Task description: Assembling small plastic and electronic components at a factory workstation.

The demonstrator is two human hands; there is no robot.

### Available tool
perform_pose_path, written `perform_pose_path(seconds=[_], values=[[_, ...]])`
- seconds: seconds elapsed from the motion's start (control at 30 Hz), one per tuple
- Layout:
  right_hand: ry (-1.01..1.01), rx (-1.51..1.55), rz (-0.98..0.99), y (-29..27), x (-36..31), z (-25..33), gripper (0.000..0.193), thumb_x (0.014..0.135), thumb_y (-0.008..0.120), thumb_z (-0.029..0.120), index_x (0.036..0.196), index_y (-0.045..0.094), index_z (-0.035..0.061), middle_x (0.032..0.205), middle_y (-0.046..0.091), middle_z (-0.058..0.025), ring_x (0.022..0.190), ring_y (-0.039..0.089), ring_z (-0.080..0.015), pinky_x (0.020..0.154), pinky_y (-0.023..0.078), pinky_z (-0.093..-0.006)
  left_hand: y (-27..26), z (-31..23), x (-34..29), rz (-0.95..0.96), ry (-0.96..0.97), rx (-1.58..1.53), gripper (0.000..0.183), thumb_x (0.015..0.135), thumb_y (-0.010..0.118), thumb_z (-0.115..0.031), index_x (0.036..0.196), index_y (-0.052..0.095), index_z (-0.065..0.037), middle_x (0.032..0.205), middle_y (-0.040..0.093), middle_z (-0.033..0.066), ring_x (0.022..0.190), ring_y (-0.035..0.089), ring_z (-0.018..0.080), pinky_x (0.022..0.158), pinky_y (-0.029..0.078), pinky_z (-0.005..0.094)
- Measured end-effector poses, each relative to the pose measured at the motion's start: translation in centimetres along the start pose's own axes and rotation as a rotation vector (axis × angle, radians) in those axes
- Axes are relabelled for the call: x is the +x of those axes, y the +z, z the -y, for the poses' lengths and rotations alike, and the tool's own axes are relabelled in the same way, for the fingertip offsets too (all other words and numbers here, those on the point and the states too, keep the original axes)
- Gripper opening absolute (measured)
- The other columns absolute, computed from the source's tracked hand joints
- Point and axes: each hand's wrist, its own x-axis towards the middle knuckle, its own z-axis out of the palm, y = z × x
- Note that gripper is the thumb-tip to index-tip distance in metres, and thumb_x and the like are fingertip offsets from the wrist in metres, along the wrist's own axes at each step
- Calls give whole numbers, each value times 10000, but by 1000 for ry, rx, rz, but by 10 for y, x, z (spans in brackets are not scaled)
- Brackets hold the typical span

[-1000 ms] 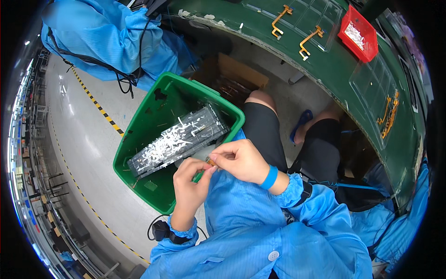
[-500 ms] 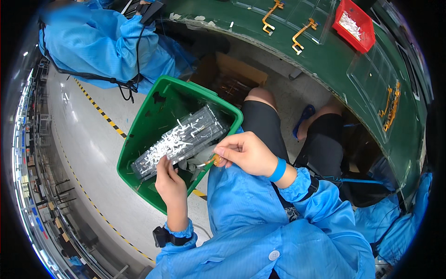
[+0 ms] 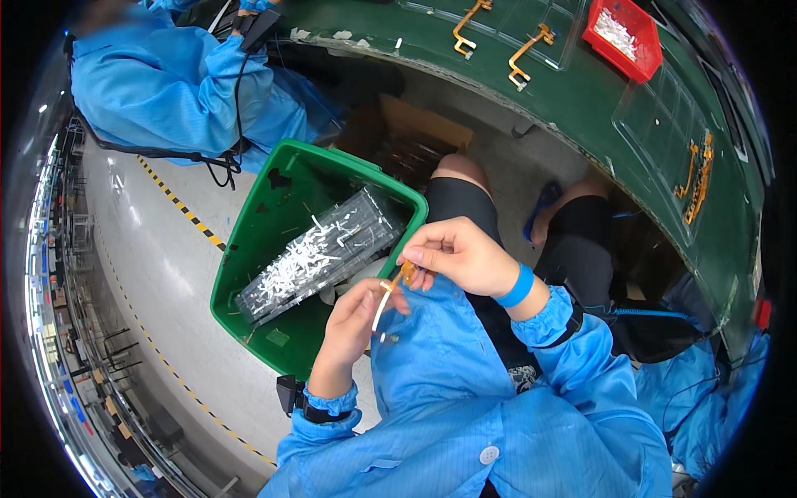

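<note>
Over my lap, my right hand (image 3: 457, 256) pinches the upper end of an orange flex cable (image 3: 399, 279) between thumb and fingers. Its pale strip hangs down to a small dark end. My left hand (image 3: 353, 319) is at the cable's middle, with curled fingers closed on it; the exact contact of the fingertips is partly hidden. Just left of both hands is a green bin (image 3: 320, 152), tilted in view. Inside it lies a dark tray (image 3: 365, 217) heaped with small white strips (image 3: 303, 261).
A green table (image 3: 573, 112) curves along the far right. On it are more orange flex cables (image 3: 525, 56), clear plastic trays (image 3: 643, 124) and a red box (image 3: 650, 58) of white pieces. A cardboard box (image 3: 436, 124) stands beneath. At far left sits a person in blue (image 3: 166, 91).
My left hand has come away from the tray of white strips, moving right to the flex cable. My right hand has risen slightly to the right, and more of the cable shows.
</note>
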Motion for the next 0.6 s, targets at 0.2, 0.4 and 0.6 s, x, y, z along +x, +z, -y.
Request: perform_pose_path(seconds=[0.2,0.4,0.6], values=[[2,-114,36,-13,-8,0,230,991,591,210,1028,664,-4,888,709,-77,768,682,-130,679,547,-251,3,-11,4,1,-47,-9,341,1005,530,-315,958,585,18,684,609,89,516,569,179,667,538,349],[89,-45,295,-16,-15,13,218,966,623,201,1012,666,-8,881,715,-77,824,696,-137,702,552,-257,19,-32,9,11,-181,268,213,965,601,-186,916,616,21,601,568,38,459,485,88,537,466,250],[-25,-202,193,-15,-19,13,168,931,621,108,984,676,-42,850,724,-94,815,702,-145,736,562,-268,39,-27,19,-225,194,635,117,914,635,-84,957,623,24,873,642,80,803,618,153,740,493,292]])
